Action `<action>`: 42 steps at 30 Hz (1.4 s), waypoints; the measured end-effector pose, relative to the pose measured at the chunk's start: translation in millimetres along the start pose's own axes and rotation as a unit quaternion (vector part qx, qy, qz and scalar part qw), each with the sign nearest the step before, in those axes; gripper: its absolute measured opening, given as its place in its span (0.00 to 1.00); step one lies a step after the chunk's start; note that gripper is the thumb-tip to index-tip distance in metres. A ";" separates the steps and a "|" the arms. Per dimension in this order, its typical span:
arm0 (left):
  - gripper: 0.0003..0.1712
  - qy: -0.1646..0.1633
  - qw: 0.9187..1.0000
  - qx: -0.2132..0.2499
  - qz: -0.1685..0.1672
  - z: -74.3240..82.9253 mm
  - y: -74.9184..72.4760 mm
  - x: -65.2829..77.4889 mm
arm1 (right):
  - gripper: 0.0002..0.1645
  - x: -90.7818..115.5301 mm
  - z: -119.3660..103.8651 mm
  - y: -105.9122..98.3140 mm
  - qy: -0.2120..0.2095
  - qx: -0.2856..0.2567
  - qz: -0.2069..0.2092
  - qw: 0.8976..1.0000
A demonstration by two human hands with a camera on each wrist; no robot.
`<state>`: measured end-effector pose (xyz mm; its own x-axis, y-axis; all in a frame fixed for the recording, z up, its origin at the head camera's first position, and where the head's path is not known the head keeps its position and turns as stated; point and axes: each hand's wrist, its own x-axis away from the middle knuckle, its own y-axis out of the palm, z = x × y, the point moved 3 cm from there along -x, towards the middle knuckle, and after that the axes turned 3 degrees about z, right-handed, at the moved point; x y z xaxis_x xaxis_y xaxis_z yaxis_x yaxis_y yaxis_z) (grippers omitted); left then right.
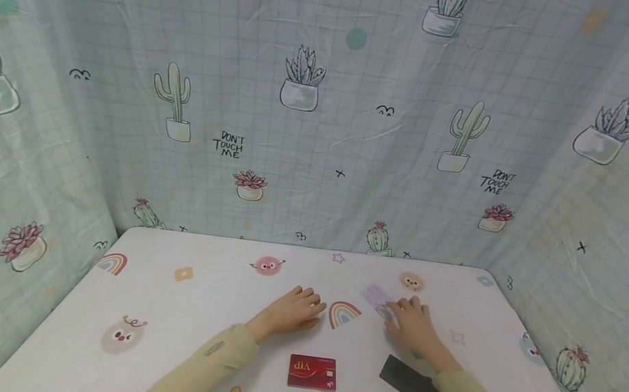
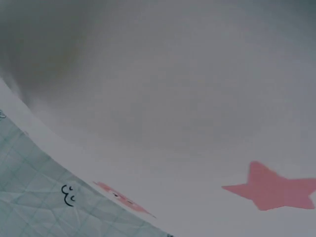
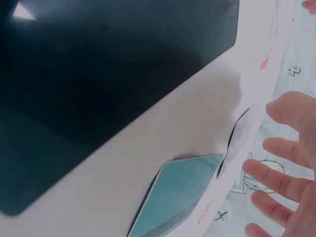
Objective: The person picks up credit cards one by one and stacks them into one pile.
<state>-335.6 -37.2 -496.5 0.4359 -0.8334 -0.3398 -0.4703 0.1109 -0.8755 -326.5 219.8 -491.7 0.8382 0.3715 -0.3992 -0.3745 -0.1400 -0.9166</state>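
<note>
On the white table my left hand [image 1: 290, 310] rests with its fingers loosely bent, holding nothing. Beyond it to the right, my right hand [image 1: 413, 323] is over the near end of a pale purple card [image 1: 376, 296]; contact is unclear. The right wrist view has its fingers spread and slightly bent, with nothing between them. That view also shows a teal card [image 3: 182, 195] and a pale purple-grey card [image 3: 239, 138] near the fingers. Below my right wrist lies a black rectangular card [image 1: 408, 381], very large and dark up close. A red VIP card [image 1: 313, 372] lies between my forearms.
The white tabletop [image 1: 222, 298] carries printed rainbows, smiling faces and flowers. A pale curtain [image 1: 324, 135] with cactus prints hangs behind the table and along both sides. The left wrist view shows mostly tabletop and a printed pink star [image 2: 276, 190].
</note>
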 end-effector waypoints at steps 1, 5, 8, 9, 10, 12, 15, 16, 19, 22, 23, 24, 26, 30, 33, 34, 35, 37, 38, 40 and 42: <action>0.17 0.001 1.000 -0.005 0.004 -0.3 0.8 -1.7 | 0.22 -1.1 -0.1 0.2 0.003 -0.003 -0.001 1.000; 0.17 0.000 1.000 -0.013 0.016 -0.4 3.4 -7.6 | 0.23 -4.9 -0.2 2.5 0.022 -0.003 -0.014 1.000; 0.18 -0.008 1.000 -0.008 0.006 -0.2 4.8 -11.5 | 0.23 -7.2 0.7 5.2 0.034 0.001 -0.022 0.999; 0.19 -0.014 1.000 -0.004 -0.002 0.0 4.9 -12.6 | 0.23 -7.9 1.2 6.1 0.035 0.003 -0.024 0.999; 0.19 -0.019 1.000 0.003 -0.008 0.0 5.1 -13.8 | 0.24 -8.7 1.8 7.3 0.038 0.003 -0.024 0.999; 0.20 -0.029 0.999 0.012 -0.016 0.0 5.9 -16.1 | 0.25 -10.3 3.2 10.1 0.045 0.003 -0.029 0.999; 0.20 -0.038 0.999 0.018 -0.014 0.3 6.2 -19.5 | 0.27 -12.6 6.0 14.8 0.056 0.003 -0.038 0.998; 0.20 -0.039 0.999 0.018 -0.012 0.6 6.3 -20.8 | 0.28 -13.2 7.0 16.6 0.061 0.002 -0.043 0.997; 0.20 -0.045 0.999 0.023 -0.009 1.8 7.4 -24.5 | 0.30 -14.6 9.9 21.5 0.071 0.000 -0.063 0.995; 0.19 -0.055 0.998 0.026 -0.019 3.6 11.1 -28.6 | 0.32 -15.5 11.8 26.2 0.076 0.002 -0.088 0.993; 0.19 -0.059 0.998 0.024 -0.023 4.4 12.5 -30.0 | 0.32 -15.8 12.0 27.5 0.076 0.003 -0.094 0.993; 0.19 -0.061 0.998 0.019 -0.025 5.3 14.2 -31.3 | 0.32 -16.3 12.1 28.3 0.075 0.002 -0.098 0.992; 0.19 -0.066 0.997 0.007 -0.033 6.9 16.8 -34.3 | 0.32 -17.2 12.6 29.8 0.074 -0.001 -0.100 0.992; 0.20 -0.082 0.996 -0.002 -0.047 10.1 19.4 -41.0 | 0.32 -18.3 14.5 30.8 0.065 -0.020 -0.086 0.994; 0.21 -0.090 0.994 -0.004 -0.060 12.6 20.0 -47.7 | 0.31 -17.7 15.9 29.8 0.046 -0.023 -0.062 0.997; 0.21 -0.089 0.994 -0.008 -0.066 13.6 20.3 -50.2 | 0.31 -17.6 16.2 29.1 0.043 -0.026 -0.059 0.997; 0.21 -0.089 0.994 -0.011 -0.069 14.8 20.2 -52.8 | 0.31 -17.5 16.6 28.6 0.038 -0.027 -0.055 0.997; 0.22 -0.088 0.993 -0.016 -0.073 17.6 18.1 -57.6 | 0.30 -18.3 16.5 27.7 0.035 -0.028 -0.058 0.997; 0.22 -0.088 0.993 -0.019 -0.077 19.2 16.2 -59.7 | 0.29 -18.6 16.2 26.5 0.032 -0.026 -0.060 0.997; 0.22 -0.089 0.992 -0.026 -0.080 22.1 12.6 -62.8 | 0.29 -19.7 15.7 24.7 0.030 -0.030 -0.075 0.996; 0.23 -0.093 0.992 -0.030 -0.085 24.3 8.6 -64.8 | 0.29 -20.0 15.1 23.7 0.020 -0.027 -0.079 0.996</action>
<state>-349.3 30.9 -490.4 0.6435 -0.7231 -0.2511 -0.4199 -0.0592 -0.9056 -358.1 222.9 -505.1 0.9003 0.3566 -0.2495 -0.2161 -0.1314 -0.9675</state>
